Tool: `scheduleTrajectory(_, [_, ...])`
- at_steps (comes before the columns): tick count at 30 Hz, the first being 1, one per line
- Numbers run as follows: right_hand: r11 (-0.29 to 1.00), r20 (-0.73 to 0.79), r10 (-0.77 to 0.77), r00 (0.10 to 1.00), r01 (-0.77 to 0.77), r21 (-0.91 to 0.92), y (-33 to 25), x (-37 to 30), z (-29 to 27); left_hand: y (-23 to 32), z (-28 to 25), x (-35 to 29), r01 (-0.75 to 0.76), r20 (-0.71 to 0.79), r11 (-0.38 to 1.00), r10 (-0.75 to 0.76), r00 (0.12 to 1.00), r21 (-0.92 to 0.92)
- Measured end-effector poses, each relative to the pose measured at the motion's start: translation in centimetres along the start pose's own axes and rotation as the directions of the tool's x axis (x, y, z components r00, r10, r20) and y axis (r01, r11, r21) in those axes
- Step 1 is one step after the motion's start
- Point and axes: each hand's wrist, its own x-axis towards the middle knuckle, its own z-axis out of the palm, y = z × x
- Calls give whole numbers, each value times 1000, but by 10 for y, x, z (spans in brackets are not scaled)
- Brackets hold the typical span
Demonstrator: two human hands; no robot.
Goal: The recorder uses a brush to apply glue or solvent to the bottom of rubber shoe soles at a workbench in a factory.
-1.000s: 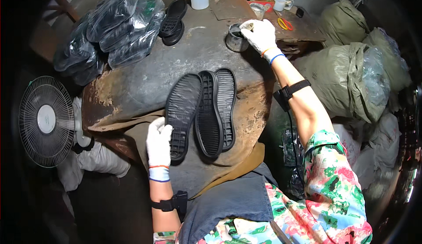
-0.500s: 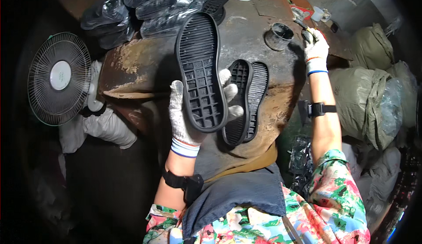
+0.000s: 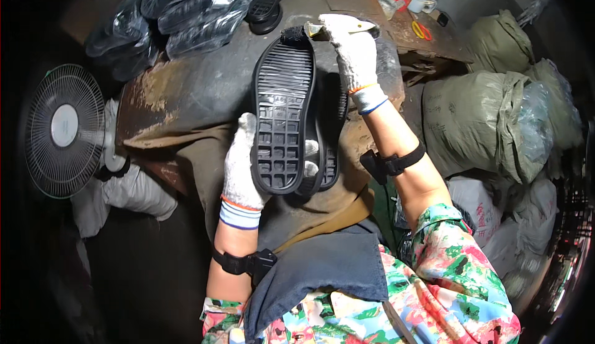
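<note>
A black shoe sole (image 3: 284, 114) stands with its ribbed, gridded tread facing me, gripped in my left hand (image 3: 243, 170), whose white-gloved thumb lies on its left edge and fingers wrap behind. My gloved right hand (image 3: 352, 52) is closed on a brush (image 3: 296, 36) with a dark bristle head and pale ferrule. Its bristles are at the sole's toe end. Behind the held sole, other black soles (image 3: 333, 158) lie on the cloth-covered bench, partly hidden. Only the rim of a dark pot (image 3: 372, 29) shows beyond my right hand.
Plastic-wrapped bundles (image 3: 204, 9) and a pair of soles (image 3: 268, 3) sit at the back left. Orange-handled scissors (image 3: 421, 30) lie at the back right. A fan (image 3: 65, 127) stands left, and stuffed green sacks (image 3: 474, 121) crowd the right side.
My right hand has come left from beside the pot, bringing the brush to the sole's toe. The held sole has shifted slightly down, and the whole view has moved a little.
</note>
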Motion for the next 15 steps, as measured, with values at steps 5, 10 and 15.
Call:
scheduleTrajectory(5, [896,231,206,951,-278,345,-71,-32,9,1,-3,-12,116,132,980,-95,987,-162])
scheduleTrajectory(10, [626,475,300,827,-546,557,-124,-75,-13,-2,-18,8,131,311,977,-73,948,-170])
scheduleTrajectory(15, [612,554,209,806,-550,568,-145,-114,-37,24,-34,15,-70,155,989,90,984,-130])
